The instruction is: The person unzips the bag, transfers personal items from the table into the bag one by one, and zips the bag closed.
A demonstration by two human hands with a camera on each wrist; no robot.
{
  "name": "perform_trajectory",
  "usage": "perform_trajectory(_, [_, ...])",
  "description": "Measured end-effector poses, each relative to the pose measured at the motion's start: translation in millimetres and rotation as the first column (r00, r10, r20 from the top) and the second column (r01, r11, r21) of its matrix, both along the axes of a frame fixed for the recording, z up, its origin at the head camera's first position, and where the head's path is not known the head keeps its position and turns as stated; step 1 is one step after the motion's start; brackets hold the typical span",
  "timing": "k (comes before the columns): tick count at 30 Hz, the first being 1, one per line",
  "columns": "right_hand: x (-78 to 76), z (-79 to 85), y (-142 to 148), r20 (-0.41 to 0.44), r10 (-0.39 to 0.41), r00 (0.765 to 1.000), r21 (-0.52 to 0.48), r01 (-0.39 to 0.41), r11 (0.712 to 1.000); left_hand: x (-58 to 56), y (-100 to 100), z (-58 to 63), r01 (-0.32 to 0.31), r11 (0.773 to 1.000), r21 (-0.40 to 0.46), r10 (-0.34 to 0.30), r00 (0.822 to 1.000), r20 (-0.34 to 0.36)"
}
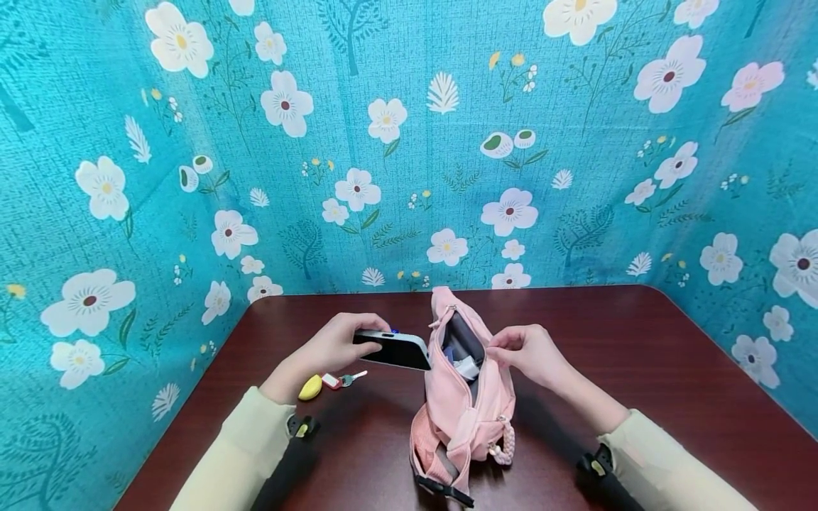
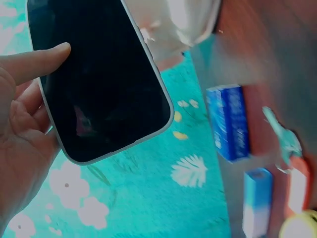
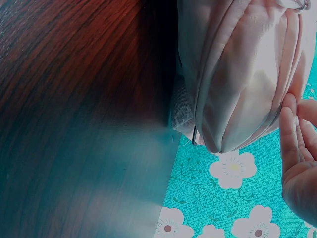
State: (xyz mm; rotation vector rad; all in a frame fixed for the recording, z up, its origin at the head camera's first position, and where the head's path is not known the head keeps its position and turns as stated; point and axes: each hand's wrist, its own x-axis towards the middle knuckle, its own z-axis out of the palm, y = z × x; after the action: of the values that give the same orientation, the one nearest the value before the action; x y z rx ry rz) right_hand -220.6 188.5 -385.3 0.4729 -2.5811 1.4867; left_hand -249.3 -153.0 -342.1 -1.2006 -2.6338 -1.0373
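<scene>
A pink waist bag [image 1: 447, 394] lies on the dark wooden table with its zipped top gaping. Inside its grey-lined opening sit a white item [image 1: 467, 367] and something bluish, too small to make out. My left hand [image 1: 348, 339] grips a smartphone [image 1: 399, 350] by one end, thumb across the black screen; the phone's other end is beside the bag's left edge. In the left wrist view the phone [image 2: 99, 84] shows its pale frame. At the opening's right edge, my right hand [image 1: 527, 353] pinches the fabric between thumb and fingers; the right wrist view shows this hand [image 3: 302, 148] at the bag's rim.
Left of the bag lie keys [image 1: 348, 380] with a red-and-white tag [image 1: 331, 381] and a yellow fob [image 1: 310, 387]. The left wrist view shows a dark blue box [image 2: 229, 123] and a blue-and-white box [image 2: 257, 202]. A floral turquoise cloth [image 1: 409, 177] hangs behind the table.
</scene>
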Motion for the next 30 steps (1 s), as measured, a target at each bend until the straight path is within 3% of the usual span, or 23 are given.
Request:
perform_trajectory(9, [0.2, -1.0, 0, -0.014, 0.003, 1.000, 0.003, -0.003, 1.000, -2.6, 29, 18.3, 0.108, 0.994, 0.035, -0.107, 0.994, -0.017])
perform_trajectory(16, [1.0, 2.1, -1, -0.018, -0.024, 1.000, 0.020, 0.024, 1.000, -12.0, 54, 24.5, 0.177, 0.980, 0.096, -0.169, 0.982, -0.087])
perform_trajectory(20, [0.8, 2.5, -1, 0.002, -0.008, 1.000, 0.008, 0.008, 1.000, -17.9, 69, 23.4, 0.245, 0.964, 0.102, -0.232, 0.965, -0.118])
perform_trajectory(24, [-0.4, 1.3, 0, 0.012, 0.012, 1.000, -0.012, -0.012, 1.000, -21.0, 82, 19.0, 0.273, 0.960, 0.066, -0.263, 0.956, -0.129])
perform_trajectory(30, [-1.4, -0.1, 1, 0.013, 0.024, 1.000, -0.033, -0.024, 0.999, -23.1, 92, 11.5, 0.301, 0.953, 0.037, -0.300, 0.953, -0.034])
